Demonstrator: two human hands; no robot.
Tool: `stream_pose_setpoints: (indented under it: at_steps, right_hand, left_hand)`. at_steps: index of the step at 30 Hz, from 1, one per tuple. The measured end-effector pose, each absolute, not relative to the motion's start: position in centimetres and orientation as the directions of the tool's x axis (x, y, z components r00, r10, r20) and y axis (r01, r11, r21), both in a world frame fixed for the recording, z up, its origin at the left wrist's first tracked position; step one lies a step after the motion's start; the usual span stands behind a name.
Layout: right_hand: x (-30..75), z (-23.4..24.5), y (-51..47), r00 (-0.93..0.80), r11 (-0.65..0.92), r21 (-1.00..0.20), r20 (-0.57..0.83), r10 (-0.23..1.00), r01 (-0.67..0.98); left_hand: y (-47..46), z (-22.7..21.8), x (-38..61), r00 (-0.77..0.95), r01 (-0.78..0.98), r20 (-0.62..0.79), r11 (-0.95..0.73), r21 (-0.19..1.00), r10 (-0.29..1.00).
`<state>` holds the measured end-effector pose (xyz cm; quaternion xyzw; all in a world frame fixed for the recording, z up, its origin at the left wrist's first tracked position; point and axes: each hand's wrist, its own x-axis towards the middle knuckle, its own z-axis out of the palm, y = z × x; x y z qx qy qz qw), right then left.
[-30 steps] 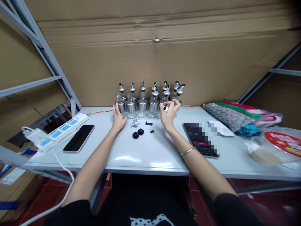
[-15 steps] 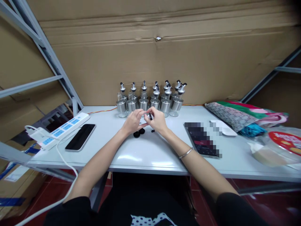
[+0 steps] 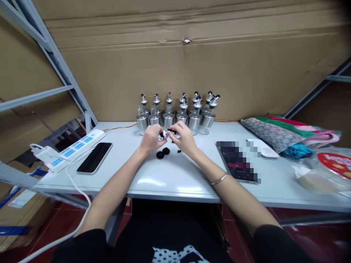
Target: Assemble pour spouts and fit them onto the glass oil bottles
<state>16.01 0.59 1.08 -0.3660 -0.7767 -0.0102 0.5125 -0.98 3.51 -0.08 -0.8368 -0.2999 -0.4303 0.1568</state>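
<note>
Here, silver piece (image 3: 165, 133): we are keeping it raised between both hands, just above the table (image 3: 175, 175).
Left hand (image 3: 152, 138): we are pinching the silver piece between thumb and fingers.
Right hand (image 3: 182, 136): we are grasping a slim black piece (image 3: 172, 130) close against the silver one; whether the two are joined, we cannot tell.
Bracelet (image 3: 219, 179): we are wearing this metal band on the right forearm, behind the grip.
Black stoppers (image 3: 163, 152): two round ones are lying side by side, just nearer to us than the grip.
Tiny black bits (image 3: 179, 151): these are resting beside the stoppers, below the right hand.
Bottles (image 3: 168, 119): glass ones with steel sleeves are standing in two rows beyond the grip; in the front row, three on the left are showing bare necks, and three on the right are wearing spouts.
Left of the grip: a dark phone (image 3: 94, 157) is lying near a white power strip (image 3: 75, 149).
Right of the grip: a second phone (image 3: 230, 159), partly pixelated, is lying nearer than a patterned bag (image 3: 274, 135).
</note>
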Motion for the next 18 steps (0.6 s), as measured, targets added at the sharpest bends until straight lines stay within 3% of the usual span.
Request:
stream_pose_setpoints:
  at_steps: [10,14,18]
  right_hand:
    - [16.71,1.12,0.86,-0.314,0.752,-0.284,0.779,0.542,0.594]
    - [16.59,1.09,0.81,-0.381,0.762,-0.213,0.765,0.519,0.611]
    - [16.68,1.35,0.58,-0.336,0.678,-0.139,0.786,0.518,0.722]
  left_hand:
    - [3.36,-0.66,-0.35,0.396,0.548,0.800,-0.816,0.187,0.450]
    - [3.15,-0.38,-0.37,0.497,0.602,0.731,-0.793,0.099,0.468]
    - [2.98,-0.27,-0.20,0.517,0.636,0.749,-0.772,-0.011,0.415]
